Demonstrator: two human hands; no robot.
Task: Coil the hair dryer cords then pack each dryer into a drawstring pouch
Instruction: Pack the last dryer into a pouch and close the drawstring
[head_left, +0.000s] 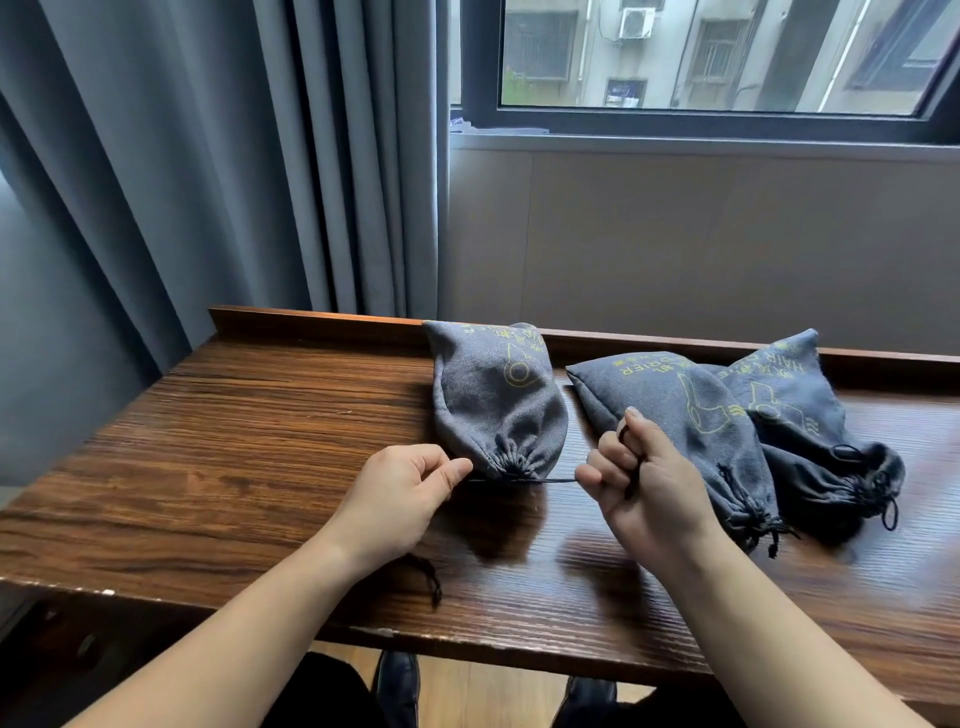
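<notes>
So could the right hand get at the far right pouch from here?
Probably yes: the far right pouch lies uncovered just beyond the right hand, but that hand grips a drawstring and must release it first.

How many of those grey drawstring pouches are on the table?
3. One pouch sits between the hands, its cord pulled taut by the left hand and right hand. A second lies right of it; a third lies furthest right, partly overlapped.
</notes>
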